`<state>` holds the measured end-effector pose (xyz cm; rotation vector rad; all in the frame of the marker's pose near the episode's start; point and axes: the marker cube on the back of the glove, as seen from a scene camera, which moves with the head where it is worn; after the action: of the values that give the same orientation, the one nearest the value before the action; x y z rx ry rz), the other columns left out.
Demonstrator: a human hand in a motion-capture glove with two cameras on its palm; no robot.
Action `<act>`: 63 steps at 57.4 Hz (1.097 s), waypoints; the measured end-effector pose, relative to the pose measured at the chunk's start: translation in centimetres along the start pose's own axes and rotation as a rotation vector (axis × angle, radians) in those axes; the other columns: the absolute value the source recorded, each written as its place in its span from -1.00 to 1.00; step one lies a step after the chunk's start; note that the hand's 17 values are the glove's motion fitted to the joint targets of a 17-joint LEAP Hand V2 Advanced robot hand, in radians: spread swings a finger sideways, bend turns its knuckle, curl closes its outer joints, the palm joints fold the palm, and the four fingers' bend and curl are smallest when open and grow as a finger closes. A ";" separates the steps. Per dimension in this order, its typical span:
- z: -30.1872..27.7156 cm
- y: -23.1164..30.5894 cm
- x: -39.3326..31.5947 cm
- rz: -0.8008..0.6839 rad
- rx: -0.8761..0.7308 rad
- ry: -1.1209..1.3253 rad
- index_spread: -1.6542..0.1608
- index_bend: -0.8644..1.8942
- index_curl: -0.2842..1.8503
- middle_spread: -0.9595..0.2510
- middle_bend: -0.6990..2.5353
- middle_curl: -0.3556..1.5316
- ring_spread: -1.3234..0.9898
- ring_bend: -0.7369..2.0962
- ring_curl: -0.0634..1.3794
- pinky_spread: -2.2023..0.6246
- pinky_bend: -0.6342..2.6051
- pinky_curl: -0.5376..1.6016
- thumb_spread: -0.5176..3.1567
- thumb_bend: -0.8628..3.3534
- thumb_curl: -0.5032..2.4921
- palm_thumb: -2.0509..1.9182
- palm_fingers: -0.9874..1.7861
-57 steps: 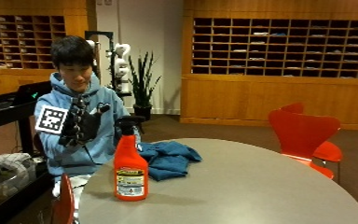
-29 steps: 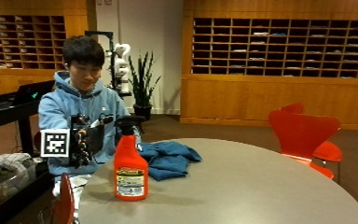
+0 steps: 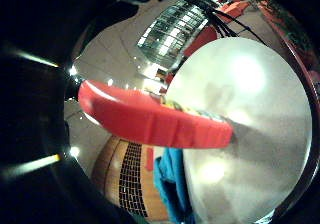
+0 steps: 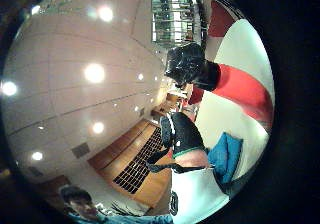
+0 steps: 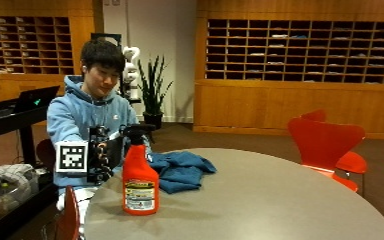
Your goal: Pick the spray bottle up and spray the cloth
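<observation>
The red spray bottle (image 5: 140,180) stands upright near the edge of the round grey tabletop (image 5: 265,200), its black trigger head on top. Just behind it lies the crumpled blue cloth (image 5: 177,170). The person's gloved right hand (image 5: 102,157) is beside the bottle at neck height, fingers relaxed and apart, holding nothing.
</observation>
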<state>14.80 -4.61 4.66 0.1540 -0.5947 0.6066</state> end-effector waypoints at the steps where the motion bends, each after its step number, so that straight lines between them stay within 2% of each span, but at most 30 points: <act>1: 0.1 -0.1 0.0 0.004 -0.007 0.000 0.57 -0.29 -0.54 0.63 -0.42 -0.24 0.24 -0.17 -0.49 0.72 -0.34 -0.17 -0.17 -0.61 -0.38 0.38 -0.15; 8: 0.2 0.1 0.6 -0.050 -0.125 -0.032 0.57 -0.29 -0.54 0.62 -0.42 -0.24 0.24 -0.17 -0.49 0.72 -0.34 -0.16 -0.18 -0.61 -0.39 0.37 -0.16; 13: 1.0 -1.1 0.5 0.021 -0.065 -0.051 0.56 -0.30 -0.54 0.61 -0.42 -0.24 0.24 -0.17 -0.49 0.72 -0.33 -0.16 -0.19 -0.61 -0.39 0.37 -0.18; 20: 0.6 -0.7 1.1 -0.022 -0.167 -0.039 0.55 -0.30 -0.56 0.61 -0.42 -0.23 0.22 -0.16 -0.49 0.71 -0.32 -0.16 -0.19 -0.61 -0.40 0.36 -0.20; 25: 1.3 -1.4 0.5 0.075 -0.144 -0.003 0.54 -0.31 -0.56 0.61 -0.41 -0.23 0.22 -0.16 -0.49 0.71 -0.32 -0.16 -0.20 -0.61 -0.40 0.36 -0.21; 43: 2.4 -2.6 0.7 0.059 -0.155 0.080 0.53 -0.31 -0.59 0.61 -0.40 -0.24 0.21 -0.11 -0.48 0.71 -0.29 -0.16 -0.21 -0.61 -0.42 0.34 -0.21; 52: 2.9 -3.2 0.6 0.083 -0.138 0.100 0.52 -0.29 -0.59 0.53 -0.37 -0.23 0.16 -0.10 -0.48 0.70 -0.30 -0.17 -0.21 -0.60 -0.43 0.34 -0.09; 63: 3.2 -3.8 0.6 0.108 -0.194 0.110 0.51 -0.22 -0.51 0.43 -0.36 -0.23 0.09 -0.08 -0.48 0.65 -0.39 -0.20 -0.21 -0.60 -0.43 0.36 0.22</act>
<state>15.84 -8.36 7.74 -0.0934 -0.5541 0.6537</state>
